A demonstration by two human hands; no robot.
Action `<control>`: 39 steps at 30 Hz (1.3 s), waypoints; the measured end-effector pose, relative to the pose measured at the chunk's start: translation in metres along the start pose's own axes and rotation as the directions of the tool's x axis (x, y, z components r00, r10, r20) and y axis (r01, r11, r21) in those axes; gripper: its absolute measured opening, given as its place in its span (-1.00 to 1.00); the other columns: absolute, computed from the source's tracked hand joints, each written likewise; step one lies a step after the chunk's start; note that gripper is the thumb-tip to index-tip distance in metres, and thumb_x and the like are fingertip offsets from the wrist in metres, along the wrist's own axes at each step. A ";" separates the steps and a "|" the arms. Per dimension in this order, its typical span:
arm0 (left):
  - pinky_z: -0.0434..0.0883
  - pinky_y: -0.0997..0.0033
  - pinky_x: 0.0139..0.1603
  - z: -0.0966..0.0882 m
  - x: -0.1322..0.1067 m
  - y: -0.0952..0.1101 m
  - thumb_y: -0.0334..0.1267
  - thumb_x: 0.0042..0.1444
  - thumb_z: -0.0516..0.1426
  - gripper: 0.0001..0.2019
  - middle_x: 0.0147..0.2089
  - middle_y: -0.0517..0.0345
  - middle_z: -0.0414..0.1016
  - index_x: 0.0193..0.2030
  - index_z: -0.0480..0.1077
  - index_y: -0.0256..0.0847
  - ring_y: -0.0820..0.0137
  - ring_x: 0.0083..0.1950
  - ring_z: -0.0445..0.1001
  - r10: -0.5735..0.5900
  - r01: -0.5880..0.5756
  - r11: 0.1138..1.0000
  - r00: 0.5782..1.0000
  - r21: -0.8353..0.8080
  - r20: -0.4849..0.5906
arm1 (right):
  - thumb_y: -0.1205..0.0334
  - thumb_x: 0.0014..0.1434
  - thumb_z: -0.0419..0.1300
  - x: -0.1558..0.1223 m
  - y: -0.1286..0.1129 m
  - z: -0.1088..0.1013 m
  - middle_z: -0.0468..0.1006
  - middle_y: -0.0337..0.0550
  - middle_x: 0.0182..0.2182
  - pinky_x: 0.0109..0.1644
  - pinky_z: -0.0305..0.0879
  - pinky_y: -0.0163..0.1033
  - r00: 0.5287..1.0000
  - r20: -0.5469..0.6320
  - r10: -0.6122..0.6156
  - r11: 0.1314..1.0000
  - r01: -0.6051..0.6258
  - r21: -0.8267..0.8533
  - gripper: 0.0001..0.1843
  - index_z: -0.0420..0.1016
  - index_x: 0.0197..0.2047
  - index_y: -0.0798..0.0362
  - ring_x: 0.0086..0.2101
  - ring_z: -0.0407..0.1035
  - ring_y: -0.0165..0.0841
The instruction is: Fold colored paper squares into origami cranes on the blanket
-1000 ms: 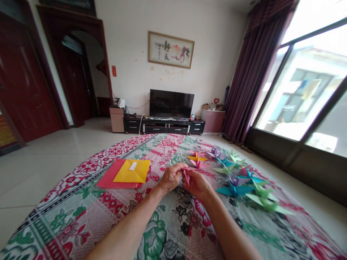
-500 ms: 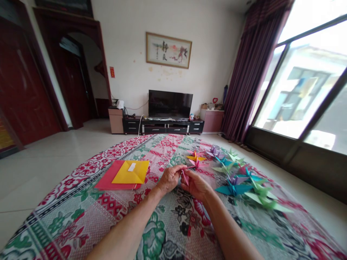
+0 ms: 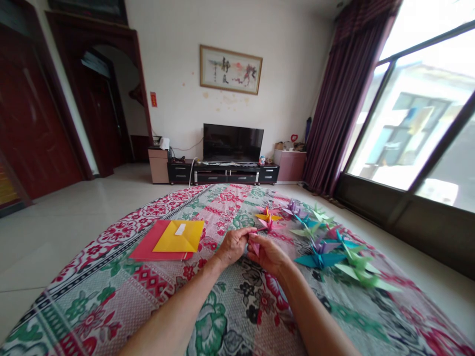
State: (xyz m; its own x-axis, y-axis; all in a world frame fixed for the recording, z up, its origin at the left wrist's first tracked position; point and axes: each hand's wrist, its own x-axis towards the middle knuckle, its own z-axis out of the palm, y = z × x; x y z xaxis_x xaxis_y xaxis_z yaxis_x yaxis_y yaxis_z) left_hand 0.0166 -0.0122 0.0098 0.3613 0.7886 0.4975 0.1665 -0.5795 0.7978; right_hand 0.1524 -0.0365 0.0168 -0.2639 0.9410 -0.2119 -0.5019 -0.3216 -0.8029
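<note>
Over the middle of the table, both hands meet on a small folded pink paper (image 3: 255, 245), partly hidden by the fingers. My left hand (image 3: 233, 243) pinches its upper end between thumb and fingertips. Closed around the lower part is my right hand (image 3: 267, 253), its thumb across the folds. Just beyond the hands stand a pink paper crane (image 3: 272, 225) and an orange paper crane (image 3: 267, 215). To the right, several more cranes lie in rows, among them a blue crane (image 3: 319, 257) and a green crane (image 3: 361, 269).
A stack of red paper (image 3: 144, 242) with yellow paper (image 3: 189, 235) on top lies left of my hands; a small white piece rests on it. A floral tablecloth (image 3: 148, 301) covers the round table. A television (image 3: 233, 142) stands on a low cabinet beyond.
The pink paper has shifted slightly between my fingers, and my right thumb now covers more of it. Both arms stay almost in place.
</note>
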 end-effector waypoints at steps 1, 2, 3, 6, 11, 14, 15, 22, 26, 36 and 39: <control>0.37 0.43 -0.04 0.000 0.000 0.000 -0.34 0.11 -0.07 -0.64 -0.16 0.12 0.55 -0.02 0.44 -0.21 0.37 -0.11 0.48 -0.005 0.005 1.000 1.000 -0.004 -0.003 | 0.31 0.02 0.20 0.000 0.000 -0.001 0.43 -0.33 -0.64 -0.51 0.36 -0.43 1.000 0.011 -0.001 1.000 0.001 -0.001 -0.94 0.38 -0.40 0.10 -0.61 0.33 -0.53; 0.38 0.43 -0.06 0.000 0.000 0.000 -0.34 0.11 -0.07 -0.64 -0.19 0.13 0.55 -0.02 0.44 -0.21 0.37 -0.13 0.48 -0.009 0.009 1.000 1.000 -0.008 -0.004 | 0.30 0.02 0.20 0.000 -0.001 -0.002 0.43 -0.33 -0.63 -0.50 0.37 -0.42 1.000 0.021 0.000 1.000 0.000 -0.001 -0.93 0.39 -0.39 0.10 -0.60 0.34 -0.53; 0.38 0.44 -0.08 0.000 0.000 0.000 -0.34 0.11 -0.06 -0.64 -0.23 0.14 0.55 -0.03 0.44 -0.22 0.37 -0.16 0.48 -0.013 0.013 1.000 1.000 -0.011 -0.002 | 0.27 0.03 0.20 -0.001 -0.002 -0.004 0.44 -0.32 -0.61 -0.48 0.38 -0.42 1.000 0.031 0.003 1.000 -0.002 -0.002 -0.92 0.39 -0.39 0.10 -0.59 0.35 -0.53; 0.37 0.47 -0.15 -0.001 0.000 0.001 -0.33 0.12 -0.06 -0.64 -0.31 0.17 0.54 -0.02 0.43 -0.22 0.40 -0.24 0.46 -0.016 0.016 0.999 1.000 -0.032 0.009 | 0.24 0.06 0.17 -0.002 -0.004 -0.008 0.47 -0.27 -0.57 -0.46 0.40 -0.38 0.999 0.042 0.011 1.000 -0.009 -0.029 -0.88 0.41 -0.36 0.12 -0.55 0.37 -0.50; 0.34 0.52 -0.22 0.000 0.000 0.003 -0.26 0.12 -0.03 -0.67 -0.28 0.17 0.51 -0.03 0.42 -0.22 0.41 -0.26 0.42 -0.042 0.040 0.998 0.999 -0.054 -0.034 | 0.26 0.06 0.15 -0.003 -0.006 -0.010 0.48 -0.24 -0.58 -0.47 0.41 -0.35 1.000 -0.019 -0.020 0.995 0.018 -0.099 -0.89 0.43 -0.35 0.13 -0.55 0.38 -0.47; 0.32 0.53 -0.27 0.002 0.000 -0.001 -0.23 0.13 -0.03 -0.69 -0.32 0.18 0.50 -0.07 0.43 -0.21 0.43 -0.30 0.40 -0.052 0.050 0.997 0.998 -0.058 -0.042 | 0.26 0.03 0.20 -0.003 -0.005 -0.010 0.46 -0.28 -0.58 -0.47 0.41 -0.35 0.998 -0.004 -0.057 0.990 0.056 -0.127 -0.88 0.43 -0.35 0.12 -0.56 0.36 -0.48; 0.32 0.53 -0.29 0.002 0.001 -0.003 -0.22 0.12 -0.03 -0.69 -0.34 0.18 0.49 -0.09 0.44 -0.21 0.43 -0.32 0.39 -0.059 0.056 0.996 0.997 -0.064 -0.048 | 0.25 0.02 0.21 -0.003 -0.005 -0.010 0.45 -0.30 -0.59 -0.47 0.41 -0.35 0.998 0.005 -0.067 0.988 0.067 -0.136 -0.88 0.44 -0.35 0.11 -0.57 0.35 -0.49; 0.21 0.57 -0.52 0.003 0.002 -0.010 -0.21 0.04 0.00 -0.73 -0.59 0.27 0.32 -0.31 0.48 -0.27 0.52 -0.57 0.23 -0.177 0.166 0.980 0.980 -0.110 -0.096 | 0.22 -0.06 0.30 -0.004 -0.007 -0.012 0.47 -0.29 -0.54 -0.43 0.38 -0.38 0.992 0.022 -0.124 0.975 0.126 -0.183 -0.81 0.46 -0.35 0.10 -0.57 0.34 -0.53; 0.19 0.56 -0.54 0.001 0.001 -0.004 -0.22 0.00 0.01 -0.76 -0.65 0.28 0.27 -0.49 0.44 -0.27 0.53 -0.58 0.20 -0.197 0.182 0.972 0.976 -0.151 -0.095 | 0.11 -0.14 0.35 -0.003 -0.005 -0.010 0.45 -0.31 -0.55 -0.44 0.34 -0.40 0.977 -0.007 -0.214 0.938 0.203 -0.281 -0.70 0.48 -0.37 0.12 -0.55 0.30 -0.53; 0.36 0.47 -0.35 -0.001 0.001 0.001 -0.12 0.00 0.09 -0.74 -0.49 0.20 0.43 -0.32 0.48 -0.27 0.45 -0.44 0.38 -0.282 0.260 0.869 0.959 -0.422 0.009 | -0.03 -0.15 0.30 -0.001 -0.003 0.000 0.43 -0.29 -0.63 -0.49 0.21 -0.38 0.884 -0.013 -0.468 0.778 0.404 -0.481 -0.65 0.48 -0.46 0.12 -0.60 0.25 -0.51; 0.36 0.47 -0.37 0.000 0.002 -0.003 -0.05 -0.04 0.15 -0.70 -0.52 0.20 0.42 -0.37 0.47 -0.30 0.46 -0.47 0.38 -0.291 0.247 0.870 0.956 -0.428 -0.040 | -0.01 -0.14 0.29 0.007 0.002 -0.004 0.43 -0.30 -0.64 -0.51 0.18 -0.39 0.852 0.004 -0.523 0.733 0.452 -0.509 -0.67 0.48 -0.44 0.11 -0.61 0.24 -0.50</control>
State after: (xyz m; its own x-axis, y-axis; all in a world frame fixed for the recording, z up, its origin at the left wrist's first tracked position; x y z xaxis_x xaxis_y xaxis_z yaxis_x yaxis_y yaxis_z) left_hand 0.0171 -0.0093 0.0086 0.2608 0.9305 0.2573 -0.1584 -0.2217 0.9622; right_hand 0.1526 -0.0305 0.0114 0.0341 0.9697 0.2418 -0.0682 0.2436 -0.9675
